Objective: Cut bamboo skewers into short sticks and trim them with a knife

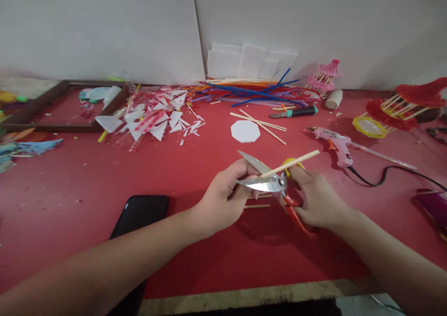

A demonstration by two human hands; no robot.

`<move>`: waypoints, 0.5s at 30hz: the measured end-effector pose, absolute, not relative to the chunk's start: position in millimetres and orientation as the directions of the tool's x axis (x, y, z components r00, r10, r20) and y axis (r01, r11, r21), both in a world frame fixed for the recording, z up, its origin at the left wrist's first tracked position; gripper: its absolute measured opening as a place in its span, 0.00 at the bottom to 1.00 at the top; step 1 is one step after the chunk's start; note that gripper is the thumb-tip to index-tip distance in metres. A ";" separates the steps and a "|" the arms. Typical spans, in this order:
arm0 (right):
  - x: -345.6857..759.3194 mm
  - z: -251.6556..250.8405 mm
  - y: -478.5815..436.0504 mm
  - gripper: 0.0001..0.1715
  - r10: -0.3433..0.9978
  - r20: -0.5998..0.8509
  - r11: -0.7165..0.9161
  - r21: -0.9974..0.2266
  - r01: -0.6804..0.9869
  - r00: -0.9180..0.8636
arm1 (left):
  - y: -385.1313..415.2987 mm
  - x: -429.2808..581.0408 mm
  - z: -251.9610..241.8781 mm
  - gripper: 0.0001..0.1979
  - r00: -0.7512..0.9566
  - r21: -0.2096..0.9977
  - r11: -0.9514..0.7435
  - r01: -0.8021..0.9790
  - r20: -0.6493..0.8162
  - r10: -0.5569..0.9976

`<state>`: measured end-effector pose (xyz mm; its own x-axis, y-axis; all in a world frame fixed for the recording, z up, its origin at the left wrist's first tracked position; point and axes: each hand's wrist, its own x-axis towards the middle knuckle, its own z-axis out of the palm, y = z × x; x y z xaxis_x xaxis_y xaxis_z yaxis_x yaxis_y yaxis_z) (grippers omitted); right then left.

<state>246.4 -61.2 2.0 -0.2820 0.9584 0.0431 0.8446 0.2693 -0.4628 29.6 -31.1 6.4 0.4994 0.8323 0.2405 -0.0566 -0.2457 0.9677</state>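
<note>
My right hand [316, 199] grips the red and yellow handles of a pair of scissors [267, 178] whose steel blades are spread apart. A thin wooden stick [296, 161] lies between the blades near the pivot, pointing up to the right. My left hand [223, 197] is closed around the stick's near end, fingers pinched beside the lower blade. Two short cut stick pieces [258, 206] lie on the red table [195, 255] just under my hands. A white octagon of foam board [245, 131] rests a little beyond.
A black phone [141, 213] lies by my left forearm. A pink glue gun [337, 146] with its black cord sits to the right, a utility knife [295, 112] and coloured sticks [251, 92] behind. White scraps [157, 118] and a wooden frame [52, 126] lie at left; red stick models [405, 106] at far right.
</note>
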 end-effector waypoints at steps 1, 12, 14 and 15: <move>246.6 0.7 -61.3 0.14 0.958 0.047 0.272 -0.460 0.845 -0.282 | -31.3 29.3 4.9 0.07 0.508 0.968 -0.242 -0.060 0.238 0.827; 242.7 3.7 -61.0 0.13 0.961 0.076 0.268 -0.484 0.833 -0.265 | -32.2 31.5 7.7 0.04 0.508 0.975 -0.187 -0.117 0.220 0.833; 241.7 5.1 -59.4 0.13 0.962 0.073 0.264 -0.491 0.831 -0.262 | -32.5 31.3 7.1 0.02 0.465 0.973 -0.196 -0.122 0.230 0.855; 241.0 5.6 -58.7 0.13 0.964 0.073 0.260 -0.479 0.838 -0.257 | -32.4 30.6 6.2 0.04 0.440 0.970 -0.220 -0.101 0.242 0.865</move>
<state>241.0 -58.7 5.6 -0.2570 0.9637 0.0729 0.8383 0.2598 -0.4794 30.6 -32.4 6.2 0.4396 0.8649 0.2424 -0.1011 -0.2205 0.9701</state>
